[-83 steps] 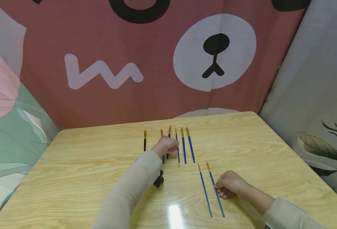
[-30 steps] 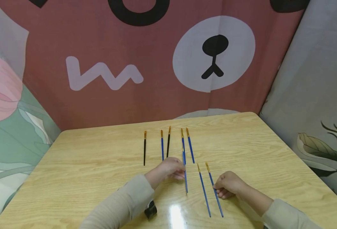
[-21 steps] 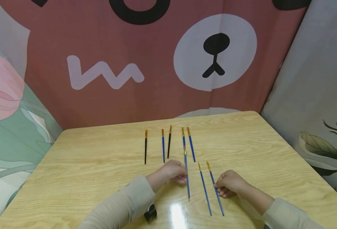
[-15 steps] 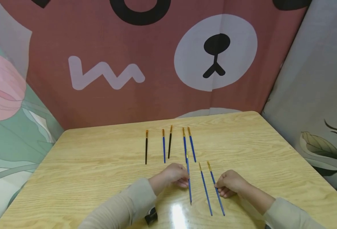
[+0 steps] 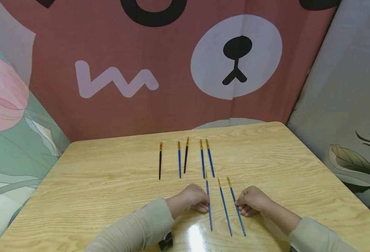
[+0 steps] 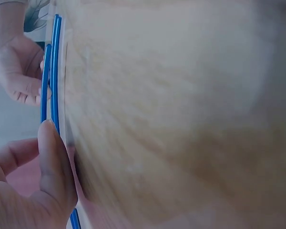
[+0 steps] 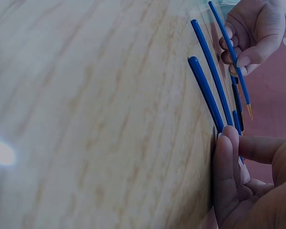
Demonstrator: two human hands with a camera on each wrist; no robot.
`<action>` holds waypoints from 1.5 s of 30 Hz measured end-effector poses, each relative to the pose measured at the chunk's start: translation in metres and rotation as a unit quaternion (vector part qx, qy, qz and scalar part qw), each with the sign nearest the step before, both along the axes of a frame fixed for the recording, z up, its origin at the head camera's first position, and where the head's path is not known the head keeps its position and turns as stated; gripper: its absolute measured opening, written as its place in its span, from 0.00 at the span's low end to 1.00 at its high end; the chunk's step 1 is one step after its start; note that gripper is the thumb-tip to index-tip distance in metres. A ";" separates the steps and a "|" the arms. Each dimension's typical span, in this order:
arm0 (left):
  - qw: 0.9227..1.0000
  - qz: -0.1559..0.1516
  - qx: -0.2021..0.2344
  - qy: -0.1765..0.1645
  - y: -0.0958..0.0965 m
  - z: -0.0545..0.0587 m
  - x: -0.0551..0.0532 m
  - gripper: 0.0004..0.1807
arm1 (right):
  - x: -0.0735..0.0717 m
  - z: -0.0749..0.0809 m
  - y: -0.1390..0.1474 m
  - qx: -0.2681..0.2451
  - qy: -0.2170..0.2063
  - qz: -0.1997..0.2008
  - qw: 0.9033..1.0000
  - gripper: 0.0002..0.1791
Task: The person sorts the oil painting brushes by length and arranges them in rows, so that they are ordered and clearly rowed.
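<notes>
My left hand [image 5: 195, 197] pinches a slim blue paintbrush [image 5: 210, 220] by its handle, bristles pointing away from me. In the right wrist view that paintbrush [image 7: 229, 43] is tilted, raised off the wooden table. My right hand [image 5: 254, 201] pinches the handle of another blue paintbrush [image 5: 240, 218], which has a golden ferrule and lies along the table. Between the two hands lies a third blue paintbrush [image 5: 225, 211], untouched and slanted the same way. The left wrist view shows the left thumb [image 6: 55, 167] along the handle and the right hand [image 6: 19, 67] beyond.
Farther back, a row of paintbrushes lies bristles away: a black one [image 5: 160, 166] at left, a blue one [image 5: 179, 162], another black one [image 5: 186, 159] and two blue ones [image 5: 210, 162] at right. A patterned curtain [image 5: 134, 115] hangs behind the wooden table [image 5: 109, 182].
My left hand has taken the slim blue paintbrush from the back row and brought it nearer me and rightward, beside the two front brushes. My right hand has stayed in place.
</notes>
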State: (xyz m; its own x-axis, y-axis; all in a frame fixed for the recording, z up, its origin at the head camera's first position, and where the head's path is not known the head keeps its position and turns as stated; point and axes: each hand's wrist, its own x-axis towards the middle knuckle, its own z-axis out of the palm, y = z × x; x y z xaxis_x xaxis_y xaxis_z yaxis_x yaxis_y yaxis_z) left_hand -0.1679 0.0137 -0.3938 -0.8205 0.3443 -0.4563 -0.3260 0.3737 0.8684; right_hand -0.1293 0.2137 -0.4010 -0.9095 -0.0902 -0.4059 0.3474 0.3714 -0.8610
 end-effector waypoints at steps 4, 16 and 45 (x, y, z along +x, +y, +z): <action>1.000 -0.004 -0.013 0.003 0.002 0.000 0.002 0.03 | 0.000 0.001 0.000 0.001 -0.003 -0.002 1.000 0.04; 0.999 0.004 -0.042 0.018 0.009 -0.001 0.009 0.05 | 0.001 0.003 -0.001 0.018 -0.005 0.001 1.000 0.04; 0.996 0.002 -0.092 0.002 0.023 0.007 0.008 0.07 | 0.000 0.003 -0.004 0.019 -0.009 -0.016 1.000 0.04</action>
